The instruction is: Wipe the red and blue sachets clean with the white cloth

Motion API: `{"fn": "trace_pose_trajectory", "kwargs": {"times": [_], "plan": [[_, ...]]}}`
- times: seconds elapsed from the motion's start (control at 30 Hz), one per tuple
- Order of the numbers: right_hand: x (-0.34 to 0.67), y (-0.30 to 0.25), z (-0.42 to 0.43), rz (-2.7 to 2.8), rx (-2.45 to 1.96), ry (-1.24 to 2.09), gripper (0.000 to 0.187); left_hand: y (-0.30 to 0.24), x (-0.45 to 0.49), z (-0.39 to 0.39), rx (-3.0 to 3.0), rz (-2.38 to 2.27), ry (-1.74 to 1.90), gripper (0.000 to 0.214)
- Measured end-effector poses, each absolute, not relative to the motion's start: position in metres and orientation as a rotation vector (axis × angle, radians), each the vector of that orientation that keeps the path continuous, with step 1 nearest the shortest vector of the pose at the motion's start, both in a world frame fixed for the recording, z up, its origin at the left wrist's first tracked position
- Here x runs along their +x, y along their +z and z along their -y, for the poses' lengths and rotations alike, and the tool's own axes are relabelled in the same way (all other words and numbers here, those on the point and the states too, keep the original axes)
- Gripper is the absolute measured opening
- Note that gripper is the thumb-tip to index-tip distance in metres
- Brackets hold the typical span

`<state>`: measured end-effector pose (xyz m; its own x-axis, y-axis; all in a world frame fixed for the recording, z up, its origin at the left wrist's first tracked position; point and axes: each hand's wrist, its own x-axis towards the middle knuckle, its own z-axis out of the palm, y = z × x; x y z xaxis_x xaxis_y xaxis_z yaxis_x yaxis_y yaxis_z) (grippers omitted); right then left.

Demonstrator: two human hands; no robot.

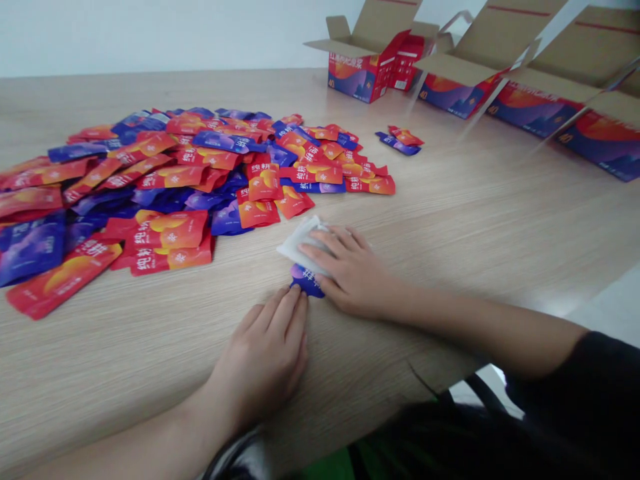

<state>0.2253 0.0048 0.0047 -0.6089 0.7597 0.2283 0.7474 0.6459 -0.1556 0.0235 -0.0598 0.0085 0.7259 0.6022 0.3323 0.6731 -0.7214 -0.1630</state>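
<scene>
A small blue pouch (306,281) lies on the table in front of me, partly hidden. My left hand (273,340) has its fingers pressed together on the pouch's near left end. Folded and white, a wiping cloth (303,243) covers the pouch's far part. My right hand (350,270) grips this cloth and presses it down, its fingers bent over the right side. Just beyond both hands spreads a large heap of red-orange and blue pouches (175,177).
Two loose pouches, a red one (406,137) and a blue one (399,144), lie right of the heap. Several open cardboard boxes with raised flaps, among them one at the back (353,75), line the far right of the wooden table (465,233).
</scene>
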Motion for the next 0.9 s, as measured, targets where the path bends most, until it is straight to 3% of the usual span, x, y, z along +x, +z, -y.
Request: {"fn": "trace_pose_trajectory", "kwargs": {"times": [0.13, 0.3, 0.5, 0.7, 0.9], "plan": [[0.226, 0.003, -0.007, 2.486, -1.43, -0.012, 0.055, 0.009, 0.024, 0.059, -2.659, 0.995, -0.366, 0.04], [0.222, 0.003, 0.001, 2.667, -1.062, 0.05, 0.05, 0.009, 0.025, 0.058, -2.655, 1.009, -0.389, 0.039], [0.228, 0.004, -0.007, 2.472, -1.456, 0.011, 0.053, 0.008, 0.024, 0.059, -2.644, 1.005, -0.377, 0.041], [0.221, 0.004, 0.004, 2.657, -1.099, 0.078, 0.053, 0.009, 0.024, 0.058, -2.647, 1.009, -0.381, 0.038], [0.228, 0.005, -0.006, 2.47, -1.473, 0.048, 0.057, 0.008, 0.024, 0.059, -2.643, 1.014, -0.377, 0.041]]}}
